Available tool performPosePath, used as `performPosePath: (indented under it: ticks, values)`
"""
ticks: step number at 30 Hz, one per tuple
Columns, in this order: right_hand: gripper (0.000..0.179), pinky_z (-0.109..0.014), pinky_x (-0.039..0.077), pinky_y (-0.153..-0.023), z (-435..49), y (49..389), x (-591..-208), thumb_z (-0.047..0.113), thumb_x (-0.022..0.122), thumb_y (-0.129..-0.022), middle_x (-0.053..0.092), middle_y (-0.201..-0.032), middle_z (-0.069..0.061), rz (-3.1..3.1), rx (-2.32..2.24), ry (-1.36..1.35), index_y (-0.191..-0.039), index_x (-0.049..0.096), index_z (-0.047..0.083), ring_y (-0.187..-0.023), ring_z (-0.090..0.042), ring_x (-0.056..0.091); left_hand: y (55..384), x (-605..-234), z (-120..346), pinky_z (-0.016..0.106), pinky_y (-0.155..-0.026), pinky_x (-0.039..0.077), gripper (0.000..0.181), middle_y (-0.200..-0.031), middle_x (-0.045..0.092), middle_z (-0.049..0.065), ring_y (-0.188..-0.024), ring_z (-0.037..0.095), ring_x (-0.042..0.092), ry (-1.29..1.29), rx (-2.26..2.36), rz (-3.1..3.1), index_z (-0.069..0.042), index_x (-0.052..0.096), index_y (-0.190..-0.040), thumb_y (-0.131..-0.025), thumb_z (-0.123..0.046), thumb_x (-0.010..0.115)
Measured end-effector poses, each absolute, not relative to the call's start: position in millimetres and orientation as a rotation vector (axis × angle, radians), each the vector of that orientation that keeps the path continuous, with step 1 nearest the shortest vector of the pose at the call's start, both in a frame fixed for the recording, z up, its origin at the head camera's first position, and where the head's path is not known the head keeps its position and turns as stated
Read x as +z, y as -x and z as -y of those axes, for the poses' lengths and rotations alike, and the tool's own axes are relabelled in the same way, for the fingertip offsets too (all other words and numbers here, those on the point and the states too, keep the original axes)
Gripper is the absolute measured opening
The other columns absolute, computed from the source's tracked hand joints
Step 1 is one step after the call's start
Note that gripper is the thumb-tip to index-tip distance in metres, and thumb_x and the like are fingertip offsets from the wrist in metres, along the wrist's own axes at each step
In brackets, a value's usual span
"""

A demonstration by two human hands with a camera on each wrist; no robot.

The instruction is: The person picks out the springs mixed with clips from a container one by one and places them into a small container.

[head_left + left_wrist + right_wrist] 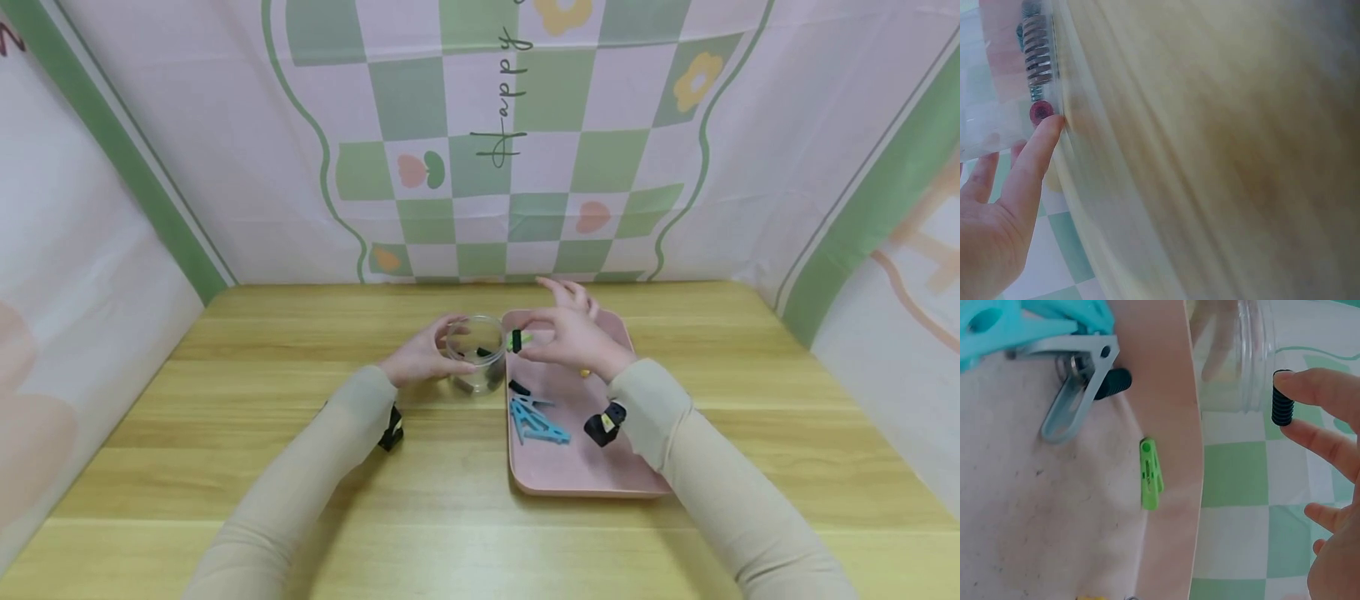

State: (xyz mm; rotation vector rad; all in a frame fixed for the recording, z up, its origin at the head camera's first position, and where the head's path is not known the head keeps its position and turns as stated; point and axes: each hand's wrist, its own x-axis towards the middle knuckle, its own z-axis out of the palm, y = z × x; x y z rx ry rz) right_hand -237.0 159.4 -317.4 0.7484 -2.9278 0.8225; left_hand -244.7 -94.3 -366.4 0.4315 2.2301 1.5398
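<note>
My left hand grips a clear round jar on the table, with the thumb and fingers around its sides. Inside the jar, a ridged dark cylinder and a red round piece show through the wall. My right hand pinches a small black ridged cylinder between thumb and finger, beside the jar's mouth and above the pink tray's left edge. A green clothespin lies in the tray below that hand.
Blue clothespins lie in the tray's left part, with a grey clip and another black ridged cylinder against them. A yellow piece shows partly under the right wrist. A patterned cloth hangs behind the wooden table.
</note>
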Motion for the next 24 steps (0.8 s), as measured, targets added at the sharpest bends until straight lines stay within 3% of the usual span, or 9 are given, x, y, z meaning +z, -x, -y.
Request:
performPosePath:
  ticks: [8,24]
  values:
    - [0.032,-0.064,-0.005,-0.106,-148.0,235.6,-311.7,0.025,0.077,-0.076,0.012,-0.157,-0.014,2.918,0.850,-0.766,-0.107,0.071,0.017,-0.140,-0.041,-0.004,244.9,-366.7,94.9,0.029,-0.078,0.052,0.083,-0.148,0.035,0.006,-0.129,0.031,0.043,-0.432,1.535,-2.224,-0.021,0.026,-0.147,-0.081,-0.012,0.074]
    - [0.029,-0.063,-0.003,-0.106,-128.2,236.5,-312.3,0.028,0.079,-0.075,0.015,-0.156,-0.019,2.891,0.831,-0.717,-0.099,0.070,0.013,-0.139,-0.044,0.001,245.0,-366.3,94.6,0.032,-0.082,0.053,0.084,-0.149,0.035,0.007,-0.128,0.031,0.045,-0.455,1.510,-2.237,-0.020,0.023,-0.149,-0.082,-0.013,0.074]
